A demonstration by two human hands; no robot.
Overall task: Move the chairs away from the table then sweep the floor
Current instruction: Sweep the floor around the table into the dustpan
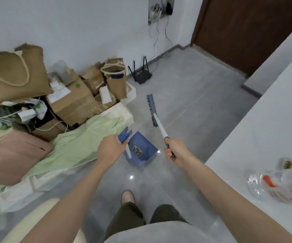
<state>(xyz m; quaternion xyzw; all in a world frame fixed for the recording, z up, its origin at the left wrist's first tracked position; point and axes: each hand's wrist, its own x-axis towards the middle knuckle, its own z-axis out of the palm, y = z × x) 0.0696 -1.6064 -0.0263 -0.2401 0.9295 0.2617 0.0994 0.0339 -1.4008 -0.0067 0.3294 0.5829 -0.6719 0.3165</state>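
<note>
While left hand (110,146) clasps plastic dustpan (140,149) handle, right hand (174,151) fists slim broom (156,116) pole.

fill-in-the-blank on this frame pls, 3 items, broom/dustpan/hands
1. The right hand grips the handle of the ____, whose blue head rests on the grey floor.
2. The left hand holds the handle of the blue ____, which sits on the floor beside the green cloth.
3. The black router stands on the floor against the ____.

Missing words: broom; dustpan; wall
</note>
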